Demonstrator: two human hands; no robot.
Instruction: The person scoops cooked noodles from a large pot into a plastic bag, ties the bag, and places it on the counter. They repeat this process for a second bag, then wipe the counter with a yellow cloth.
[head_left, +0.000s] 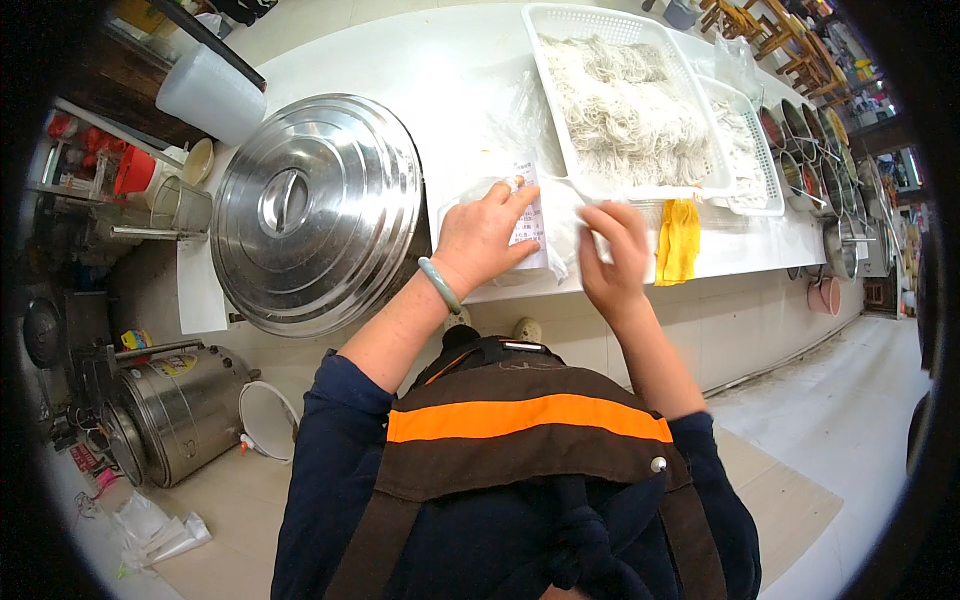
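My left hand (484, 231), with a jade-coloured bangle at its wrist, lies palm down with the fingers spread over a printed paper slip (531, 217). Beneath the slip is a thin white plastic bag (559, 217), which appears to cover a container whose shape is mostly hidden. To the right, my right hand (615, 244) is raised beside the bag with its fingers bent. Motion blurs its fingertips, so I cannot tell whether they pinch the bag's edge.
A large pot with a steel lid (281, 202) stands left. White baskets of noodles (630, 112) sit behind my hands, near a yellow cloth (677, 244). Several steel pots (806, 150) line the far right. A steel barrel (180, 405) is at lower left.
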